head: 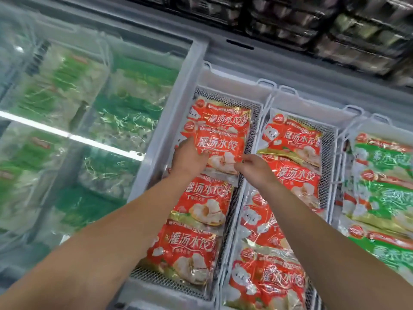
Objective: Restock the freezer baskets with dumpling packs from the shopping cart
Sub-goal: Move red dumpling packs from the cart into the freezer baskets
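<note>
Well into restocking, by the look of it. Left hand (188, 158) and right hand (254, 167) both gripping one red dumpling pack (220, 148), settling it at 12 o'clock in the left wire basket (253, 128). Neighbouring baskets at 3 o'clock already loaded; cart unseen, remainder unknown.

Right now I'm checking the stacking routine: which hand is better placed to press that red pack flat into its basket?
The left hand. It already lies over the red pack's lower left, above the mesh basket. The right hand only pinches the pack's lower right corner, near the basket's right wall.
</note>
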`<state>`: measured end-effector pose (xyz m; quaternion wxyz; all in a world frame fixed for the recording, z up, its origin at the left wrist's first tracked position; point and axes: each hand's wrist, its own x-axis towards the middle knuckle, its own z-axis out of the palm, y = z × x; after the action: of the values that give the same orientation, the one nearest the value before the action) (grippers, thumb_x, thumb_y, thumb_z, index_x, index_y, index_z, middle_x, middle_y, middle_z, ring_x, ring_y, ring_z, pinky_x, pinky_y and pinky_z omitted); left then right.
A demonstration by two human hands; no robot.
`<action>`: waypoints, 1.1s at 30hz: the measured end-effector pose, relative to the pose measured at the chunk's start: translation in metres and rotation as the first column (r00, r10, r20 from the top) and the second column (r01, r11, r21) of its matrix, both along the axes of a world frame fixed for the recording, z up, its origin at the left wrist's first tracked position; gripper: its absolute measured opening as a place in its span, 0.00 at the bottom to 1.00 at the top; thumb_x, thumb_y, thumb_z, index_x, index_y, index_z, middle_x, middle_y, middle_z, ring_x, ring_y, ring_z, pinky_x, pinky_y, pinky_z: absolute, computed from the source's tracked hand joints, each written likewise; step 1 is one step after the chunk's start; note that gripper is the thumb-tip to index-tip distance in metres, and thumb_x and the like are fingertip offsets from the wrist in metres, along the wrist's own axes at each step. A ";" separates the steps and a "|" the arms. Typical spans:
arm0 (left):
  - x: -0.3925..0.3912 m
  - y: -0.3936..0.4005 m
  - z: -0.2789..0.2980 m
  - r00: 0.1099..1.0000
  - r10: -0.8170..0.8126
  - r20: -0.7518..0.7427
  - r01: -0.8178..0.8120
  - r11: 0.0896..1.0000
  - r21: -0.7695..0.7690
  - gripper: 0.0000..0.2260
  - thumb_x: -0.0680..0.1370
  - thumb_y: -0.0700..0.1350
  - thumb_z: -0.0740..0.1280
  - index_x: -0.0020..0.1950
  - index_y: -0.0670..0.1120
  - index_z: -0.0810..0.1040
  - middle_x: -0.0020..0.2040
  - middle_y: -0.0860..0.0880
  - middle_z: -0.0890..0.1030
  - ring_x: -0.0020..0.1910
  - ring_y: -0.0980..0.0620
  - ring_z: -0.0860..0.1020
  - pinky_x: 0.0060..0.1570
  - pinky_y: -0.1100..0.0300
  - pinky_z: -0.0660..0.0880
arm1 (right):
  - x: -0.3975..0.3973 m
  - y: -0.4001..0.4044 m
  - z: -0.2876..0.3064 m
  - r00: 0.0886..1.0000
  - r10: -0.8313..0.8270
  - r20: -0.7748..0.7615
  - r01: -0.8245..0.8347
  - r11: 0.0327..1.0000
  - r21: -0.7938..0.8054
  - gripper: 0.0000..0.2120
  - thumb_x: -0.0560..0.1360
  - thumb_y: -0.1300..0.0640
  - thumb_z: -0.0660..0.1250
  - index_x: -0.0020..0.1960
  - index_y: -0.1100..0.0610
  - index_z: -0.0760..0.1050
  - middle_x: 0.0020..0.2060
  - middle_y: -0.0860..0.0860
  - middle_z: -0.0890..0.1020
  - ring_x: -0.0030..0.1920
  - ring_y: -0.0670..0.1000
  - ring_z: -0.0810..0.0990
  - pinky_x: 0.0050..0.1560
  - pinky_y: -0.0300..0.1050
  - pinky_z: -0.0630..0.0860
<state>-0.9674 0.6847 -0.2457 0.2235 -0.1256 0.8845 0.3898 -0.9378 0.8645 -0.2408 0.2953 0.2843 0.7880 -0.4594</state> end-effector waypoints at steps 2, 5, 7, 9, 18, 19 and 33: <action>0.011 -0.001 0.006 1.000 -0.014 0.005 0.014 1.000 0.004 0.15 0.79 0.45 0.67 0.65 0.47 0.76 0.59 0.46 0.82 0.57 0.44 0.80 0.51 0.60 0.71 | 0.014 0.000 0.011 0.998 0.064 -0.015 -0.063 0.997 0.054 0.26 0.77 0.53 0.68 0.74 0.55 0.67 0.70 0.53 0.72 0.68 0.55 0.72 0.66 0.50 0.69; 0.034 -0.003 0.021 0.999 -0.048 0.014 0.048 0.999 -0.009 0.18 0.80 0.47 0.66 0.69 0.47 0.74 0.61 0.46 0.81 0.60 0.43 0.79 0.51 0.60 0.70 | 0.040 -0.001 0.033 0.982 0.180 -0.057 -0.170 0.975 0.145 0.25 0.78 0.53 0.67 0.73 0.56 0.68 0.69 0.53 0.73 0.63 0.56 0.75 0.58 0.45 0.70; 0.050 -0.006 0.034 0.997 -0.083 0.000 0.083 0.996 -0.044 0.19 0.80 0.47 0.65 0.70 0.45 0.73 0.64 0.44 0.80 0.63 0.42 0.77 0.54 0.59 0.71 | 0.058 -0.004 0.047 0.963 0.254 -0.096 -0.232 0.953 0.197 0.23 0.78 0.52 0.67 0.72 0.56 0.69 0.68 0.53 0.74 0.62 0.56 0.76 0.55 0.43 0.69; 0.076 -0.010 0.046 0.995 -0.095 -0.026 0.094 0.995 -0.040 0.20 0.80 0.46 0.66 0.71 0.44 0.73 0.67 0.44 0.78 0.63 0.43 0.77 0.54 0.60 0.70 | 0.085 -0.006 0.062 0.942 0.307 -0.136 -0.268 0.932 0.243 0.23 0.78 0.51 0.67 0.71 0.57 0.70 0.67 0.54 0.75 0.64 0.56 0.75 0.56 0.42 0.69; 0.228 -0.028 0.096 0.987 -0.018 -0.159 0.023 0.999 0.030 0.24 0.78 0.48 0.70 0.73 0.44 0.72 0.70 0.44 0.76 0.66 0.45 0.76 0.68 0.49 0.71 | 0.221 -0.012 0.116 0.832 0.482 -0.275 -0.393 0.861 0.322 0.19 0.78 0.52 0.66 0.66 0.60 0.73 0.63 0.59 0.77 0.60 0.59 0.77 0.54 0.46 0.73; 0.247 -0.029 0.103 0.984 0.020 -0.175 -0.014 0.999 0.034 0.24 0.78 0.49 0.71 0.73 0.45 0.73 0.69 0.46 0.77 0.66 0.46 0.77 0.68 0.50 0.71 | 0.236 -0.012 0.121 0.812 0.508 -0.286 -0.414 0.848 0.332 0.21 0.78 0.52 0.66 0.68 0.59 0.71 0.65 0.58 0.75 0.62 0.58 0.76 0.55 0.45 0.72; 0.489 -0.110 0.170 0.892 0.351 -0.286 -0.365 0.931 0.002 0.24 0.78 0.49 0.69 0.73 0.49 0.72 0.68 0.49 0.78 0.64 0.47 0.77 0.63 0.55 0.73 | 0.391 -0.106 0.173 0.511 0.778 -0.364 -0.638 0.628 0.446 0.26 0.75 0.50 0.66 0.71 0.58 0.70 0.67 0.56 0.76 0.65 0.57 0.75 0.62 0.49 0.73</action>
<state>-0.4786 0.5743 -0.0756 0.0165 -0.2352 0.8786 0.4152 -0.5468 0.7590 -0.0675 0.1914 -0.1677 0.9342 -0.2500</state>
